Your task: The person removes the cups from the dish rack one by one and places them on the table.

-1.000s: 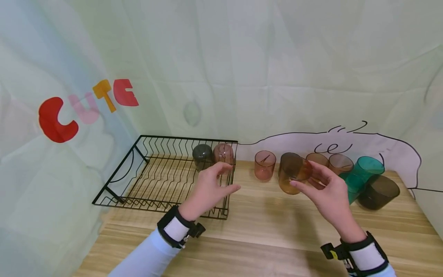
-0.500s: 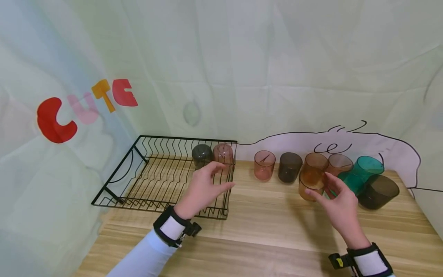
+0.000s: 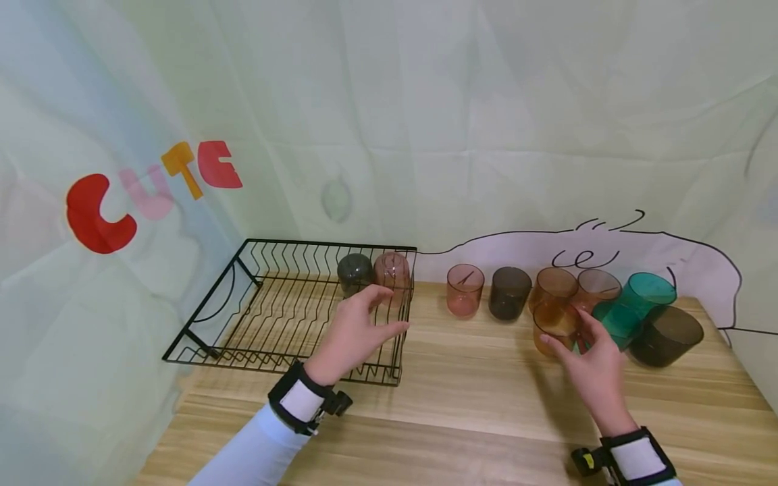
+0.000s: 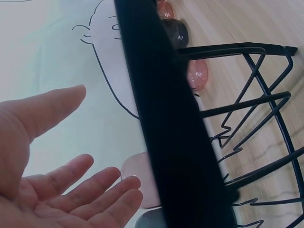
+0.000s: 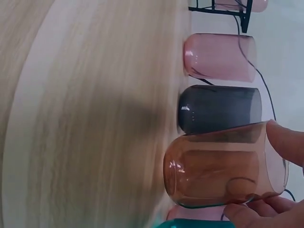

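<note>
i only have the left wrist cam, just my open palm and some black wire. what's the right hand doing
Observer: The right hand grips an orange cup standing on the wooden table.
Operator: anything close to that cup
Observer: A dark grey cup stands right beside it, with a pink cup next along.
Operator: and where's my left hand against the rack
Observer: The left hand hovers open over the near right corner of the black dish rack, which holds two upturned cups at its far right.
</note>
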A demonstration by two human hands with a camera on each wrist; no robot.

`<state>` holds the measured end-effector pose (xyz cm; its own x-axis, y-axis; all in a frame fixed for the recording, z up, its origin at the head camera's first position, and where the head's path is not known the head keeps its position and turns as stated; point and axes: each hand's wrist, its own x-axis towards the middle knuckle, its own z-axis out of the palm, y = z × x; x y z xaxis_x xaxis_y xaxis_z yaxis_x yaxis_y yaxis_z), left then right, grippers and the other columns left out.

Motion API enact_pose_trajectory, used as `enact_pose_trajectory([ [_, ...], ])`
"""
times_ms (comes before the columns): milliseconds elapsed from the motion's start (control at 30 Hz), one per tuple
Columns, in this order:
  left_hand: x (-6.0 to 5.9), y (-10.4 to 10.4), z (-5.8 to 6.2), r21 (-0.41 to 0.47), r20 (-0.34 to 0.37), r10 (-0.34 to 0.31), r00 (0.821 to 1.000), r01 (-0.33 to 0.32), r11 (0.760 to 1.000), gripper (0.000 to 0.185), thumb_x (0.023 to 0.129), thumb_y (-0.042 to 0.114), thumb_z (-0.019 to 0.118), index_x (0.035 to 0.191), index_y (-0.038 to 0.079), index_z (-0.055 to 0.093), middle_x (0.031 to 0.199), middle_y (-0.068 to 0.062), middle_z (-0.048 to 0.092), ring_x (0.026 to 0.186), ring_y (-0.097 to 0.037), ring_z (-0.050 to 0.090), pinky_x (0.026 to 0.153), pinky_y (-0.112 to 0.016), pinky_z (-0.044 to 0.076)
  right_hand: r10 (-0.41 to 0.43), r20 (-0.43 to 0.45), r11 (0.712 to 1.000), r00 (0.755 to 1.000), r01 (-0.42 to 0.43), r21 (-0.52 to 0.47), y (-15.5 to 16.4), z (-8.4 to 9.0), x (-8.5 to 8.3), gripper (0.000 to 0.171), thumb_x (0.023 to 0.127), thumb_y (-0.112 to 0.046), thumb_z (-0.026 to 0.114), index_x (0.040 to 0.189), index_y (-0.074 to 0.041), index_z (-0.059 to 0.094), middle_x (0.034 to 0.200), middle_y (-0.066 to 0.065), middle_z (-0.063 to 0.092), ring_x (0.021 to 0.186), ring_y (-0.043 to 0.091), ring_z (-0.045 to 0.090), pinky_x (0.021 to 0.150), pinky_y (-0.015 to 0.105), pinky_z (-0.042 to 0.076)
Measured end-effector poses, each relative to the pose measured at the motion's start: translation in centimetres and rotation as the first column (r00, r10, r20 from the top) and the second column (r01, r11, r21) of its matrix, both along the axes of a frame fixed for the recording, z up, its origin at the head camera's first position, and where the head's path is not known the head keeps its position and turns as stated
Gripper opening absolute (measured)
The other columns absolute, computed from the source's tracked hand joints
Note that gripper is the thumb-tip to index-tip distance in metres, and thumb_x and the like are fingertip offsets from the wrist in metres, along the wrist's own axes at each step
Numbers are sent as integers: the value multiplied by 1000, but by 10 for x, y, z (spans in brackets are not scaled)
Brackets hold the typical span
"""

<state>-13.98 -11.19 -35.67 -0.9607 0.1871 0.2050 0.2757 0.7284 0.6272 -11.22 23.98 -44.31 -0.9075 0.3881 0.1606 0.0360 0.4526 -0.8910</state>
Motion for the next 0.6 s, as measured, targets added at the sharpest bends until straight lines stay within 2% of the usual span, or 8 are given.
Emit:
enact_pose_trajectory([
  [433,0,-3,-2,26,-8,-6,1000,6,1000,55,71,37,80,118,16,58,118,0,63,115,-20,57,99,-37,46,-49,-26,999,998,49,7,-2,-6,-4,79,77,-29,76,143,-9,37,142,10,46,126,28,48,100,48,42],
  [600,0,-4,-1,18,-10,-12,1000,12,1000,55,71,36,80,117,14,58,118,-1,63,115,-21,57,99,-38,46,-46,-37,996,998,49,68,-2,-4,-4,82,77,-31,76,144,-8,34,143,14,44,126,32,48,99,48,43],
])
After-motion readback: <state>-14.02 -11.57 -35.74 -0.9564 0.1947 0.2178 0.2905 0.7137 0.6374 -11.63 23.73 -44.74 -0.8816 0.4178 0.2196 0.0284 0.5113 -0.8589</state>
